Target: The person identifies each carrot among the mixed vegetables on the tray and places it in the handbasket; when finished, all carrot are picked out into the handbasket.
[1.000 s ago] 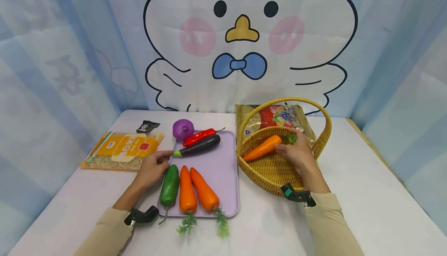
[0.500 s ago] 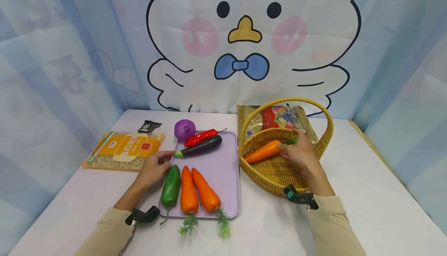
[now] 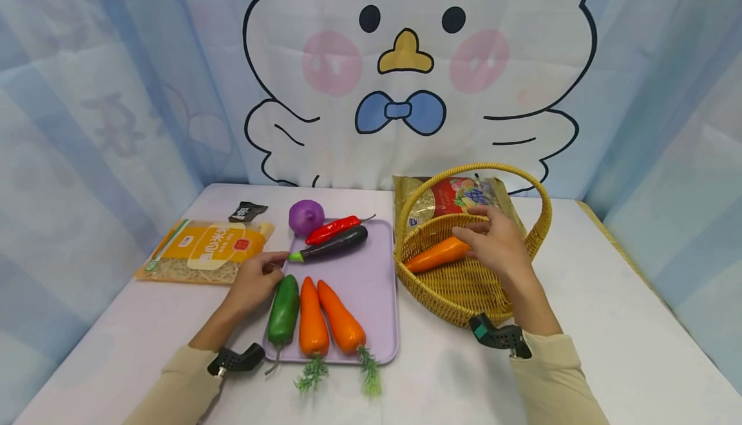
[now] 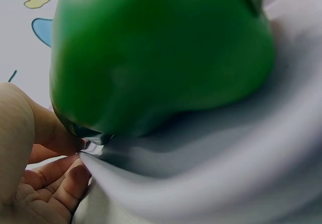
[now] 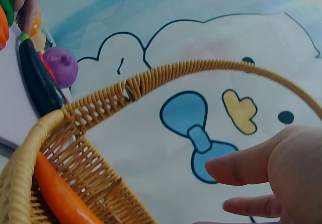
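My left hand (image 3: 256, 283) pinches the left rim of a lilac tray (image 3: 377, 283) between thumb and fingers (image 4: 68, 186). On the tray lie a green pepper (image 3: 283, 310), two orange carrots (image 3: 313, 322) with leafy tops over the near edge, a dark eggplant (image 3: 333, 246) and a red chili pepper (image 3: 333, 228). A purple onion (image 3: 306, 217) sits at the far left corner. My right hand (image 3: 497, 245) hovers over the wicker basket (image 3: 464, 290), fingers apart and holding nothing. Inside the basket lies another carrot (image 3: 437, 255), its leafy end hidden behind the hand.
A gold packet (image 3: 446, 196) with fruit pictures lies behind the basket, whose tall handle (image 3: 472, 168) arches over its opening. Left of the tray are an orange-and-clear food packet (image 3: 209, 251) and a small black packet (image 3: 247, 211). Curtains surround the table on three sides.
My right hand has let go of the carrot in the basket, its fingers spreading as it lifts slightly away. The left hand stays at the tray's rim.
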`<state>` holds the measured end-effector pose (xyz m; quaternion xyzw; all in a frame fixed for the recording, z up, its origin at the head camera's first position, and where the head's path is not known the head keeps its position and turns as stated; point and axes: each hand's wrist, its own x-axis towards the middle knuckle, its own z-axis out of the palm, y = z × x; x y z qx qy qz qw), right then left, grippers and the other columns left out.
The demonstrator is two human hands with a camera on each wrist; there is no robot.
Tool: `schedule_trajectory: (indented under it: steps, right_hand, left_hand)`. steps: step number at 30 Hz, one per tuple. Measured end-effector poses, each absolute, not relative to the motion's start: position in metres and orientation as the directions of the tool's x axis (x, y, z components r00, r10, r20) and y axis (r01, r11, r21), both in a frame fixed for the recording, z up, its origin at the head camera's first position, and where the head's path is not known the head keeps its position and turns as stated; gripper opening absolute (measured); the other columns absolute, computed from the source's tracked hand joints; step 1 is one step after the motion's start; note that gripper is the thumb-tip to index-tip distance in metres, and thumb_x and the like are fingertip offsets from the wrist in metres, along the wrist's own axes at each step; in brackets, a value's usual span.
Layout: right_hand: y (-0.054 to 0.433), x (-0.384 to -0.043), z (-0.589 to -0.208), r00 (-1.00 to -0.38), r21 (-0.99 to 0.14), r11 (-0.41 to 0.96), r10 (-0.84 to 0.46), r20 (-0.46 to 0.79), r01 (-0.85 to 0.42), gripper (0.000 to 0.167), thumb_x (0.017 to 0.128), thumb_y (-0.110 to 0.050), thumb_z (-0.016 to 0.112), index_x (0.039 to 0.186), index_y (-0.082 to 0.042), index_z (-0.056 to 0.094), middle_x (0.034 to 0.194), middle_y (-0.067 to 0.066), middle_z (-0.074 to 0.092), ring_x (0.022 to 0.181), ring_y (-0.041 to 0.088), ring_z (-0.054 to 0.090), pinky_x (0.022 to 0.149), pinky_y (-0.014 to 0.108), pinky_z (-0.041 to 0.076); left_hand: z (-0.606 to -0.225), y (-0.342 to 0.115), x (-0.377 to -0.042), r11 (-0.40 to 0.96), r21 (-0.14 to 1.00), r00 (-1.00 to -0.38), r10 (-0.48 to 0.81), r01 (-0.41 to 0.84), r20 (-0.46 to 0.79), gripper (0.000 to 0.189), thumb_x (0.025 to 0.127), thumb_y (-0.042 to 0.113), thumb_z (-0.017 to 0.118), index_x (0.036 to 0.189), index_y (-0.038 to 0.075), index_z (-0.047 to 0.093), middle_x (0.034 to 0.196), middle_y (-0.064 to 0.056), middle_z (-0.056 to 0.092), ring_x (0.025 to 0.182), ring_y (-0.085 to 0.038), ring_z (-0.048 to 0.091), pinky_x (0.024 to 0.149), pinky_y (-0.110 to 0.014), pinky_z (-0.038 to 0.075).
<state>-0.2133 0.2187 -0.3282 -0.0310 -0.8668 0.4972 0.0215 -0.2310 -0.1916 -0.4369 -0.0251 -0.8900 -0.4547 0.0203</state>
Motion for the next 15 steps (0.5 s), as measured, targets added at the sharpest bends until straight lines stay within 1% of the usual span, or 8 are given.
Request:
schedule_trajectory:
  steps: [7,15]
  right_hand:
    - [0.205,-0.207,-0.323,-0.996,-0.843,0.535,0.025,0.090,-0.063,0.056,0.098,-0.028,0.065,0.147,-0.007,0.047,0.135,0.020,0.061,0.114,0.037,0.064,0.089,0.050,0.056]
    - [0.186,-0.200,-0.320,-0.988,-0.838,0.527,-0.024,0.153,-0.143,0.043,0.097,-0.024,0.067,0.135,-0.005,0.057,0.123,0.015,0.066,0.110,0.031,0.064,0.085,0.044,0.058]
  left_hand:
    - [-0.437,-0.191,-0.230,0.582,0.810,-0.998,0.026,0.064,0.060,0.048,0.089,-0.002,0.053,0.136,-0.003,0.060,0.128,-0.025,0.064,0.101,-0.029,0.059,0.086,-0.035,0.050]
    - [-0.436,-0.191,-0.230,0.590,0.806,-0.998,0.027,0.059,0.053,0.047,0.090,-0.001,0.053,0.137,-0.003,0.059,0.129,-0.024,0.063,0.102,-0.030,0.059,0.088,-0.037,0.050]
